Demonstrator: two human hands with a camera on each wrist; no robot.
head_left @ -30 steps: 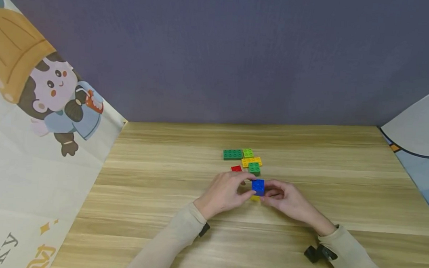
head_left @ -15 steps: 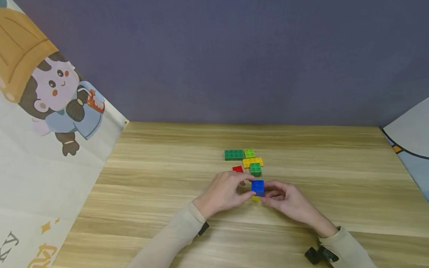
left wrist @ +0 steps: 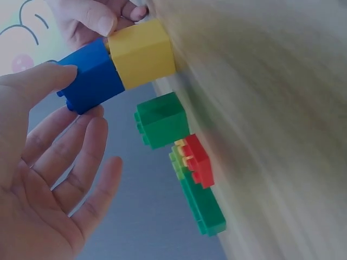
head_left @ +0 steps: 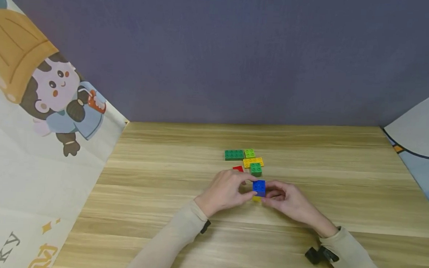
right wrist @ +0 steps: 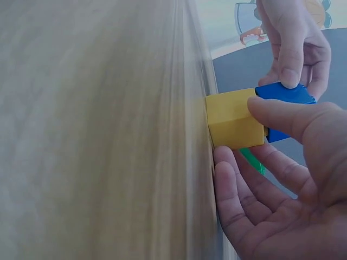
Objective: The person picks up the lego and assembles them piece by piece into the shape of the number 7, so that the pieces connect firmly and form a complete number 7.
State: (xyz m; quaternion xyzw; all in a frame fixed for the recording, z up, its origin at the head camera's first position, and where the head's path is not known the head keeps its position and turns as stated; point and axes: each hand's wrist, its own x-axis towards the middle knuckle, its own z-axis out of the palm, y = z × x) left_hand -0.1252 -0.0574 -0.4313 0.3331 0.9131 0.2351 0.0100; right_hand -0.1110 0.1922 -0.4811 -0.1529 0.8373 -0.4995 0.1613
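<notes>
Pinching a blue brick (head_left: pixel 259 186), the fingers of the left hand (head_left: pixel 226 193) are placed at its left side. Beyond that hand, a dark green brick (head_left: pixel 233 155) and a partly hidden red brick (head_left: pixel 238 169) are seen on the table (head_left: pixel 154 179). The blue brick is stacked on a yellow brick (right wrist: pixel 236 120), which is grasped by the fingers of the right hand (head_left: pixel 291 201).

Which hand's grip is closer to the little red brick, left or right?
Left. The left-hand grip is close by the red brick, partly covering it in the head view. The right-hand grip is farther off, right of the blue brick.
</notes>
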